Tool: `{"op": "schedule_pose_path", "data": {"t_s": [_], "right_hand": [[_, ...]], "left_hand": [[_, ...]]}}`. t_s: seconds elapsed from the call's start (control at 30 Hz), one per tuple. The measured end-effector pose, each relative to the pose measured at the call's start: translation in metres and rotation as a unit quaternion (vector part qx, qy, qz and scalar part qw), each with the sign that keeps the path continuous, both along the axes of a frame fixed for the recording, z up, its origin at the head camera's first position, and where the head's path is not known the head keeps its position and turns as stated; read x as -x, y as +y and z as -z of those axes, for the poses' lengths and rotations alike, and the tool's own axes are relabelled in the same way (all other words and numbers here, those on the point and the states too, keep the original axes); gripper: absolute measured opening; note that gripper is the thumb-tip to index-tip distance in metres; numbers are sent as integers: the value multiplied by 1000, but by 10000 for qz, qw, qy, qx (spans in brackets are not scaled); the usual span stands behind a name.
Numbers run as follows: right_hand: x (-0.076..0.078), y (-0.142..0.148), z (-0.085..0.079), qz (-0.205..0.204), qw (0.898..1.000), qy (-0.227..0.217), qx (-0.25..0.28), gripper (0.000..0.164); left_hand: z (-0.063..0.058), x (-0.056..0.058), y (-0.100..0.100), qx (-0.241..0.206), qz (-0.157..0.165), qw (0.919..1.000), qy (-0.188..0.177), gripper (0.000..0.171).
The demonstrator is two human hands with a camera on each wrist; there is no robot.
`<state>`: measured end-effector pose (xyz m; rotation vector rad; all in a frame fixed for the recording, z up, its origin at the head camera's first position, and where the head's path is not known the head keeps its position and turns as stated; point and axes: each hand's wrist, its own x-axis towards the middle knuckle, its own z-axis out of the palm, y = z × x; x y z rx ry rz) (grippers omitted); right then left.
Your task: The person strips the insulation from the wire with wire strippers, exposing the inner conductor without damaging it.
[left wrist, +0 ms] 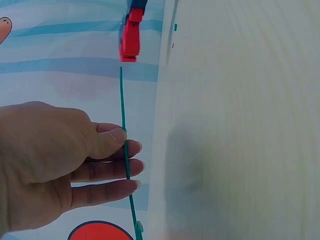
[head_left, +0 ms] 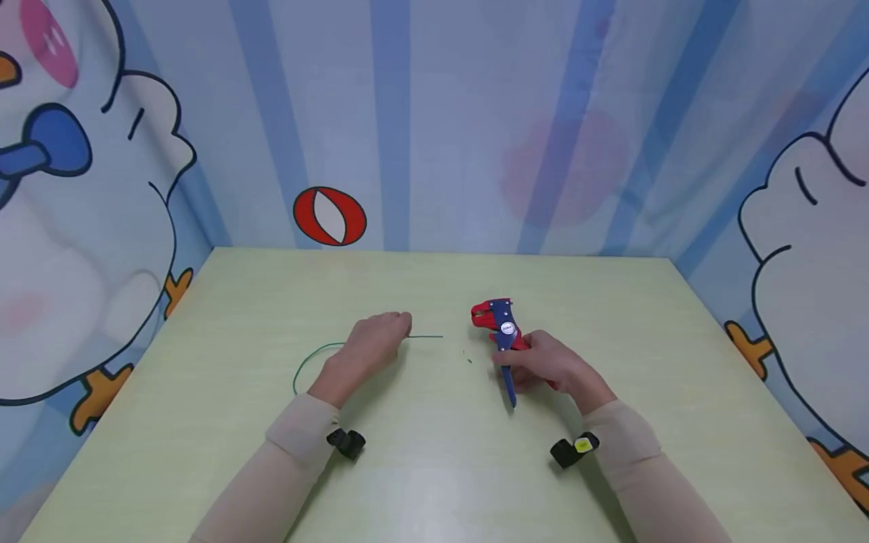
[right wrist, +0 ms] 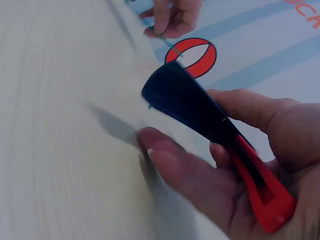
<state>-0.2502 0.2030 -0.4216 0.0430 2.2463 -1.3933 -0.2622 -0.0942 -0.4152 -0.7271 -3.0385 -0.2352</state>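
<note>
My left hand (head_left: 372, 343) pinches a thin green wire (left wrist: 123, 102) between thumb and forefinger, its other fingers spread behind the wire in the left wrist view. One straight end (head_left: 428, 336) juts out to the right, and the rest curves back past the wrist on the left. My right hand (head_left: 543, 362) holds a red and blue wire stripper (head_left: 503, 324) by its handles, thumb on one side and fingers on the other. The stripper's red head (left wrist: 130, 45) faces the wire's end, with a small gap between them.
Tiny green scraps (head_left: 469, 361) lie on the pale wooden table (head_left: 434, 467) between the hands. A printed curtain (head_left: 448, 136) hangs behind the table's back edge and along both sides. Each wrist wears a small black camera (head_left: 348, 443).
</note>
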Motion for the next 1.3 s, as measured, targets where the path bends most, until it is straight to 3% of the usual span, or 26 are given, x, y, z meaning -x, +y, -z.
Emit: {"op": "schedule_pose_path", "data": {"t_s": [0.1,0.2,0.43,0.63,0.77,1.03,1.3], "right_hand": [[1,1,-2,-21,9929,-373,1127,43],[1,1,-4,-173,9757,-728,2061,51],[-6,-13,-6,-414,9435,-1080,3106,54],[-15,-21,-2,-419,9372,-1199,3247,32],[-17,-27,1,-678,9304,-1352,3338,30],[-21,-37,5,-925,9375,-1473,3014,28],[-22,-42,12,-1038,9385,-1546,2909,28]], "left_hand": [[0,0,-2,-90,-28,9999,-40,17],[-1,1,-3,-243,-59,9996,-117,18],[-6,0,-5,-538,-112,9984,128,12],[-7,-2,-5,-700,16,9969,359,9],[-10,-4,-5,-719,-61,9957,572,8],[-18,-5,-2,-807,-160,9947,616,12],[-17,-6,-2,-712,-167,9957,565,14]]}}
